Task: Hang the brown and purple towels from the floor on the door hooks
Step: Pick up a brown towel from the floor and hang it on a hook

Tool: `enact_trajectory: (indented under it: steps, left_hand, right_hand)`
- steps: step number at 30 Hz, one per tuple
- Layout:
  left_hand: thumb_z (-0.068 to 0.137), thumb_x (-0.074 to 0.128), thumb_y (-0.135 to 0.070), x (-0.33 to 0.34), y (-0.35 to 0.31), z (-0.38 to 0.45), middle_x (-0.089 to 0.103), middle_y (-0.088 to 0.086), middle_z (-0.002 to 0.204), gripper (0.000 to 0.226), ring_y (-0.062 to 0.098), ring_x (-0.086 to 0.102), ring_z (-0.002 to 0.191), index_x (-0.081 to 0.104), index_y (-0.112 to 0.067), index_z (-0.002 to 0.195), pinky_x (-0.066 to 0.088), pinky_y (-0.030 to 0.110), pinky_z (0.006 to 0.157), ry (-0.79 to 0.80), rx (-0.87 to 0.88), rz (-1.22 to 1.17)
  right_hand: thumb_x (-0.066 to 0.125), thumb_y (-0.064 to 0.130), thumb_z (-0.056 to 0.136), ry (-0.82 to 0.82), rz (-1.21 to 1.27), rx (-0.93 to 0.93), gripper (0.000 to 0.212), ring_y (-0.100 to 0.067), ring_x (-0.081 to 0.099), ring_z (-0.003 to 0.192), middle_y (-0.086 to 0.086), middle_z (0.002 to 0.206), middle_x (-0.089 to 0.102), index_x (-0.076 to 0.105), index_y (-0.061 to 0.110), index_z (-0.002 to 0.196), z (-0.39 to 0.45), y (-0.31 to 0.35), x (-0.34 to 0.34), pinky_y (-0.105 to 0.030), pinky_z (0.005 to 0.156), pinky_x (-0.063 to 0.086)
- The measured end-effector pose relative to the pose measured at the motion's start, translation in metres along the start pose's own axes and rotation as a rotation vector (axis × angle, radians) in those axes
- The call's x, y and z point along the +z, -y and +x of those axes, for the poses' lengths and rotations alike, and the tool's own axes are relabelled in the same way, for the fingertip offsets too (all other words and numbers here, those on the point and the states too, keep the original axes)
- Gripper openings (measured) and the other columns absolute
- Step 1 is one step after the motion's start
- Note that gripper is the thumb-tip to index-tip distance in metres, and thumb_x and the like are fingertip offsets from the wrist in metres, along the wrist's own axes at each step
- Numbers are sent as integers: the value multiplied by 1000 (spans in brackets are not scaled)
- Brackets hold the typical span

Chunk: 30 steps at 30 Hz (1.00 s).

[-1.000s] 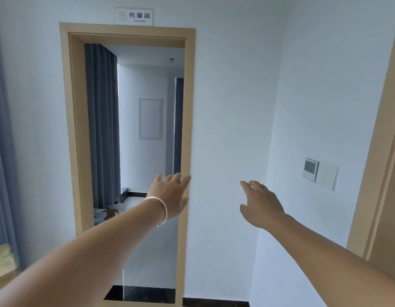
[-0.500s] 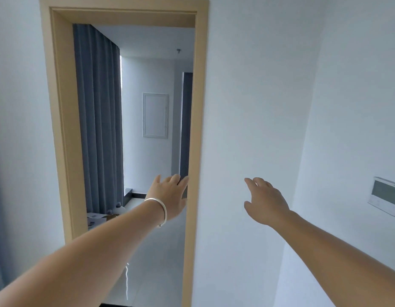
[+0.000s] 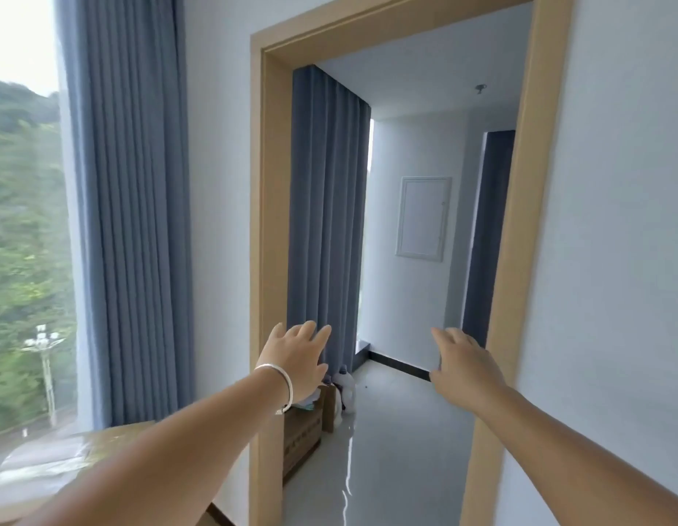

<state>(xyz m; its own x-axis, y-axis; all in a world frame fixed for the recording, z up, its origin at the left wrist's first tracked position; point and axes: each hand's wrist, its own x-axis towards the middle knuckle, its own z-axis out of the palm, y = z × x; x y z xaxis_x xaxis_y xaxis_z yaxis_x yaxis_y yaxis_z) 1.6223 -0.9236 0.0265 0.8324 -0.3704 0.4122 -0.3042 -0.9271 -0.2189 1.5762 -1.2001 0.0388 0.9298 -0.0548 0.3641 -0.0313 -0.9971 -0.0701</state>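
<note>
Both arms reach forward at chest height in front of a wooden door frame (image 3: 267, 206). My left hand (image 3: 297, 360), with a silver bracelet on the wrist, is spread with straight fingers and holds nothing. My right hand (image 3: 464, 368) is also empty, its fingers relaxed and slightly bent, just left of the frame's right post (image 3: 515, 229). No brown or purple towel, no door leaf and no hooks are in view.
Through the doorway lies a glossy tiled floor (image 3: 398, 442), a blue curtain (image 3: 324, 222), a cardboard box (image 3: 303, 430) and a white bag (image 3: 346, 389) at the left. A white wall panel (image 3: 422, 216) hangs beyond. A window (image 3: 22, 222) and curtain (image 3: 128, 206) stand left.
The view has swung left and closer to the doorway: the window and left curtain have come in, the wall thermostat has gone out. Both hands stay outstretched and empty.
</note>
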Motion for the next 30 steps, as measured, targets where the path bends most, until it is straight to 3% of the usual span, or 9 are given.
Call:
enact_trajectory:
  steps: [9, 13, 21, 30]
  left_hand:
    - [97, 33, -50, 51, 111, -6, 22, 3, 156, 65, 24, 28, 141, 8, -26, 151, 16, 49, 117, 150, -307, 122]
    - [96, 35, -50, 73, 177, -27, 25, 4, 153, 66, 23, 30, 139, 8, -25, 151, 16, 48, 117, 200, -428, 142]
    - [96, 35, -52, 132, 339, -79, 24, 5, 156, 67, 24, 30, 140, 9, -25, 152, 19, 49, 116, 238, -623, 199]
    - [96, 34, -53, 221, 480, -162, 20, 5, 158, 67, 25, 29, 140, 7, -28, 152, 16, 49, 115, 417, -791, 218]
  right_hand:
    - [49, 30, 92, 77, 124, -326, 67, -24, 32, 137, -2, 153, 27, 18, 23, 151, 124, 111, 84, -37, 106, 36]
    - [46, 26, 93, 120, 188, -487, 67, -23, 25, 140, -1, 154, 24, 15, 21, 152, 151, 194, 121, -39, 109, 32]
    - [45, 27, 93, 176, 228, -758, 67, -21, 29, 136, 0, 153, 24, 14, 22, 152, 197, 391, 185, -35, 109, 29]
    - [49, 32, 94, 299, 164, -928, 68, -18, 19, 143, 2, 155, 20, 15, 23, 152, 219, 571, 281, -36, 113, 24]
